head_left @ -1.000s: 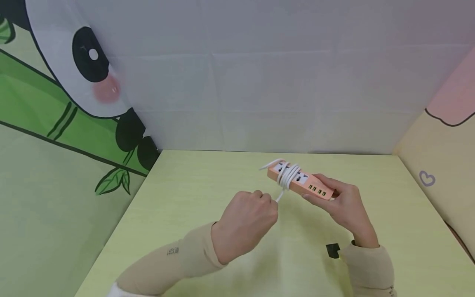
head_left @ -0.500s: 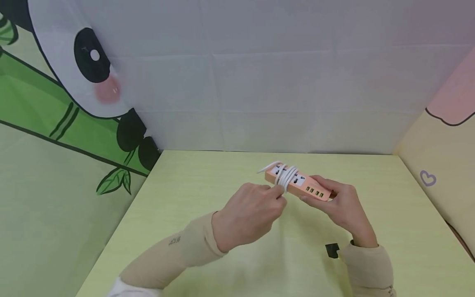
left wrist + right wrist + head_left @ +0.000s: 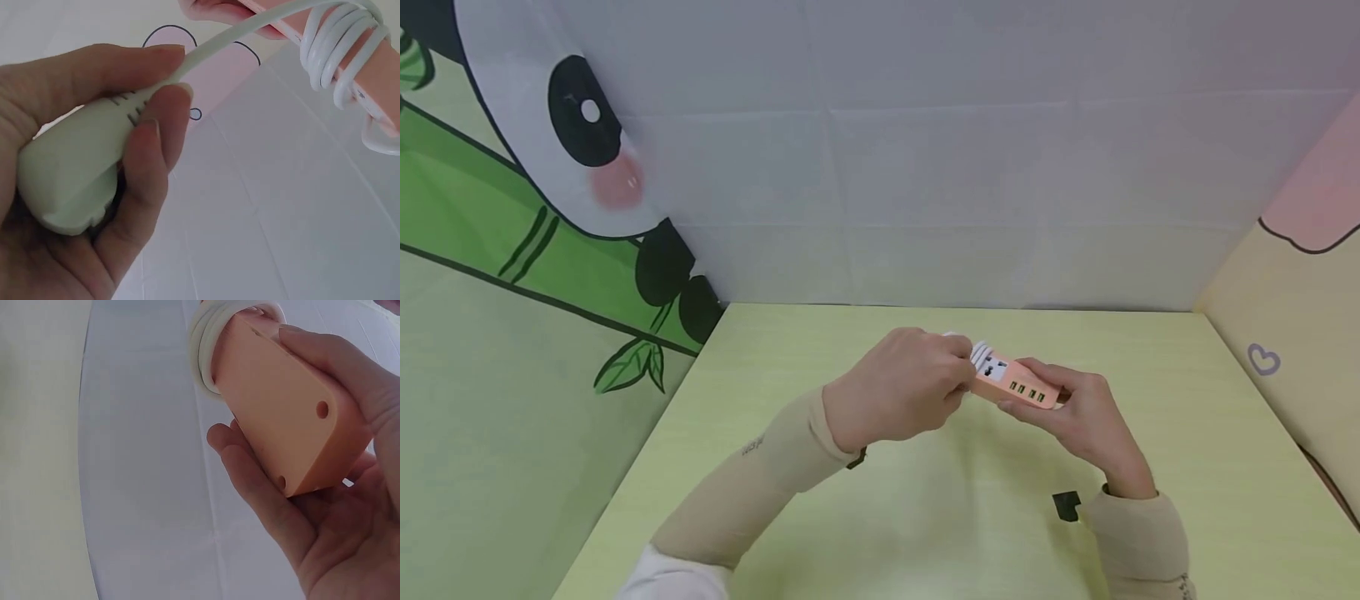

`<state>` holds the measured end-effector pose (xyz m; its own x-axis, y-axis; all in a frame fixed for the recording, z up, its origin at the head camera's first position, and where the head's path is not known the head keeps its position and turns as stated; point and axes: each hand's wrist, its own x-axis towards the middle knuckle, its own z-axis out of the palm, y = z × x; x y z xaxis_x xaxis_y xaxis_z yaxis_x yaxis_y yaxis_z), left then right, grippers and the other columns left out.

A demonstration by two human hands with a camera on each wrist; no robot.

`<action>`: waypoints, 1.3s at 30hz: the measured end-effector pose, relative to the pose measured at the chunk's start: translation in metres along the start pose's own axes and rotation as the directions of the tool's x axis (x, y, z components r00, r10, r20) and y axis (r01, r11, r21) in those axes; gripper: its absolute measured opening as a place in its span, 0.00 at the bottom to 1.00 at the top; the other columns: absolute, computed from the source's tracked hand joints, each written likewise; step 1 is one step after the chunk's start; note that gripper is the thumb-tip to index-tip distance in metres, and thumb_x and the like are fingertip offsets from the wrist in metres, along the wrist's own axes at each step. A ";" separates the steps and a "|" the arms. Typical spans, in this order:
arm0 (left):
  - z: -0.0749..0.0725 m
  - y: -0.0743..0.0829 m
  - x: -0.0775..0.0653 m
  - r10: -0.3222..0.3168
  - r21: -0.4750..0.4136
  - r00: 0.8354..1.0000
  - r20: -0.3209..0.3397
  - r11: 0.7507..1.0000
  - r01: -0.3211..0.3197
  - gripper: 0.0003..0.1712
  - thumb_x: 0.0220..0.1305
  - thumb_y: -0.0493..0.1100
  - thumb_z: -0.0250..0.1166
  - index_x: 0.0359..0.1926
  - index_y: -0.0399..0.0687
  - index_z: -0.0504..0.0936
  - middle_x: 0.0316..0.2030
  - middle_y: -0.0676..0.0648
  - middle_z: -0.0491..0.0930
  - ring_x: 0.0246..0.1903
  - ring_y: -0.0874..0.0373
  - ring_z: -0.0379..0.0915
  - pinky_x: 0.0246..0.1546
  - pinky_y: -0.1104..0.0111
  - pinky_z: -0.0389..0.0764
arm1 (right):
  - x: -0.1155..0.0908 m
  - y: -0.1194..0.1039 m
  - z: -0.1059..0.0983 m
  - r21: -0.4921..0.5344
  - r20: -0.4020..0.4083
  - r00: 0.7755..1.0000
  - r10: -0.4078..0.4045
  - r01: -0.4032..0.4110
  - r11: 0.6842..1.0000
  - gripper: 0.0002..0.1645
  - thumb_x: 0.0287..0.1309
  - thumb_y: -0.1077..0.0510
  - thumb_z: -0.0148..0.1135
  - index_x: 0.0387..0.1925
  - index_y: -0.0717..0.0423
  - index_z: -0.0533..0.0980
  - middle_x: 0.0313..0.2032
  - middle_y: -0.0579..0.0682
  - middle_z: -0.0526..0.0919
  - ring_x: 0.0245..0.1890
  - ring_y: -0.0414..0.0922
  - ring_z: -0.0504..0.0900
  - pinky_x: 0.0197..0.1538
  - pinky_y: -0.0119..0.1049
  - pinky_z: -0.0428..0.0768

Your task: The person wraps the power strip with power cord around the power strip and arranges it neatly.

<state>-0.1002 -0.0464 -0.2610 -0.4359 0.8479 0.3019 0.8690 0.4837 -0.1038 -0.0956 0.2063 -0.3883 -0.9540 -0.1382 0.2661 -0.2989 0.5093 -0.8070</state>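
Observation:
A pink-orange power strip is held above the table, with white sockets and a row of USB ports on its face. My right hand grips its near right end between thumb and fingers; the right wrist view shows its plain underside. Several turns of white cord wrap round the other end. My left hand covers that end in the head view. In the left wrist view it holds the cord's white plug in the palm, thumb and fingertips pinching where the cord leaves it.
Below the hands lies a pale yellow-green table. A black patch is on it beside the right sleeve. A light grey wall stands at the back, with printed cartoon panels at the left and right.
My left hand has moved up and away from me, from below the wrapped cord to over the strip's far left end. The strip and right hand have shifted slightly left and down.

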 end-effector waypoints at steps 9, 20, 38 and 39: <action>-0.001 -0.021 0.008 -0.003 -0.232 0.999 0.051 0.973 0.014 0.05 0.57 0.34 0.72 0.28 0.49 0.90 0.27 0.55 0.80 0.23 0.65 0.71 0.29 0.76 0.74 | 0.000 -0.005 0.004 0.021 0.075 0.997 0.009 -0.011 1.000 0.30 0.53 0.45 0.78 0.59 0.41 0.81 0.42 0.45 0.88 0.31 0.40 0.81 0.31 0.31 0.79; 0.009 -0.050 0.014 -0.030 -0.422 0.999 0.017 0.906 0.035 0.01 0.55 0.37 0.74 0.28 0.46 0.90 0.26 0.55 0.81 0.25 0.65 0.71 0.30 0.76 0.74 | -0.001 -0.008 0.002 0.003 0.104 0.993 -0.051 0.051 0.999 0.30 0.53 0.47 0.78 0.59 0.43 0.81 0.42 0.45 0.88 0.30 0.40 0.81 0.30 0.31 0.79; 0.033 -0.086 0.018 -0.133 -0.703 0.985 0.106 0.691 0.169 0.06 0.50 0.39 0.81 0.27 0.52 0.90 0.27 0.54 0.82 0.28 0.59 0.76 0.31 0.70 0.77 | -0.001 -0.008 0.005 0.060 0.151 0.976 -0.155 0.147 0.987 0.31 0.52 0.52 0.79 0.59 0.48 0.81 0.44 0.44 0.88 0.31 0.39 0.81 0.32 0.32 0.80; 0.035 -0.087 0.018 -0.136 -0.711 0.984 0.112 0.682 0.175 0.06 0.50 0.40 0.81 0.26 0.52 0.90 0.28 0.54 0.82 0.28 0.58 0.76 0.30 0.70 0.77 | -0.001 -0.008 0.005 0.064 0.152 0.975 -0.162 0.153 0.986 0.31 0.52 0.52 0.79 0.59 0.47 0.81 0.44 0.44 0.88 0.31 0.39 0.82 0.32 0.32 0.81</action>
<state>-0.1921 -0.0657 -0.2795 -0.5733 0.7932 0.2055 0.6825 0.3235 0.6554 -0.0923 0.1982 -0.3844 -0.8855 -0.3461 0.3100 -0.4427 0.4262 -0.7889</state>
